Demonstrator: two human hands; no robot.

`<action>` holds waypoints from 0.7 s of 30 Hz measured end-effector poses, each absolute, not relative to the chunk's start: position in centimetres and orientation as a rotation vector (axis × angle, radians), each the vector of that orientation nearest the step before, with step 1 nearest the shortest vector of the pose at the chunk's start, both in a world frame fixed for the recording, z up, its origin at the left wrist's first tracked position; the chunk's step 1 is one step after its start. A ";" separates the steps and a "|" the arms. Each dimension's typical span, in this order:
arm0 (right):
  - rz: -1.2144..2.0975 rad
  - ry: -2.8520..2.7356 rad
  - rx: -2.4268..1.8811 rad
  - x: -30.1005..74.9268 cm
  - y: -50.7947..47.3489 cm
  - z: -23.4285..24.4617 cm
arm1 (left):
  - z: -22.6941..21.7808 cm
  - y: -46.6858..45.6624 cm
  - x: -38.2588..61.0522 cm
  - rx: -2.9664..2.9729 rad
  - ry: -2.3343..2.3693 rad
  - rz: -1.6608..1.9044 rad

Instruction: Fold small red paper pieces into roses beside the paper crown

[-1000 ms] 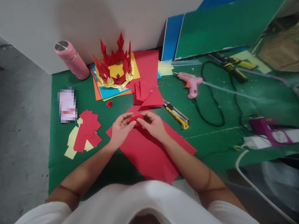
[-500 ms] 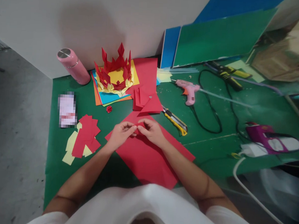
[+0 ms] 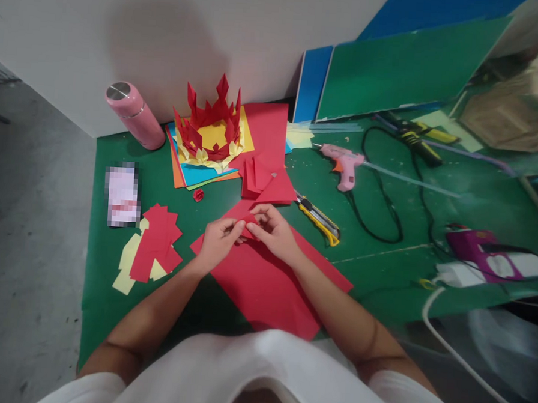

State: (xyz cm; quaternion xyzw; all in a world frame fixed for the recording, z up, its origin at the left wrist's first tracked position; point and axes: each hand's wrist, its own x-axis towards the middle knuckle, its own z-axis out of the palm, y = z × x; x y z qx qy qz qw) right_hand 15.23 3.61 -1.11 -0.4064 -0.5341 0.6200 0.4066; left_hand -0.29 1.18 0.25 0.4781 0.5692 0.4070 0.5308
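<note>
Between my two hands is a small piece of red paper (image 3: 246, 225), pinched from both sides. My left hand (image 3: 219, 240) grips its left edge with thumb and fingers. My right hand (image 3: 274, 233) has its thumb on the paper's right side, the fingers curled behind. Part of the piece is covered by my fingers. Beneath them lies a large red sheet (image 3: 264, 285), set at a slant. Folded red paper pieces (image 3: 265, 183) sit just beyond my hands. A small red paper rose (image 3: 198, 195) rests to the left of them.
A red and yellow paper crown (image 3: 209, 135) stands on coloured sheets at the back. A pink bottle (image 3: 138, 119), a phone (image 3: 123, 195) and cut paper strips (image 3: 152, 243) are left. A yellow utility knife (image 3: 317, 221), pink glue gun (image 3: 345, 163) and purple device (image 3: 492, 252) lie right.
My right hand has shifted slightly, its fingers lifting a little, and more of the small red paper shows between my thumbs. The view has moved slightly; the other things stay put.
</note>
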 end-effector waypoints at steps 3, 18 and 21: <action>1.514 -1.396 -1.007 15.3 3.3 -1.2 | 0.1 1.2 -0.6 1.195 1.399 1.000; 1.052 -1.853 -1.008 16.2 3.7 -0.2 | 0.5 1.6 -1.0 1.036 1.368 0.970; 1.019 -1.877 -0.980 16.1 3.7 -0.2 | 0.8 1.6 -0.9 1.047 1.388 0.967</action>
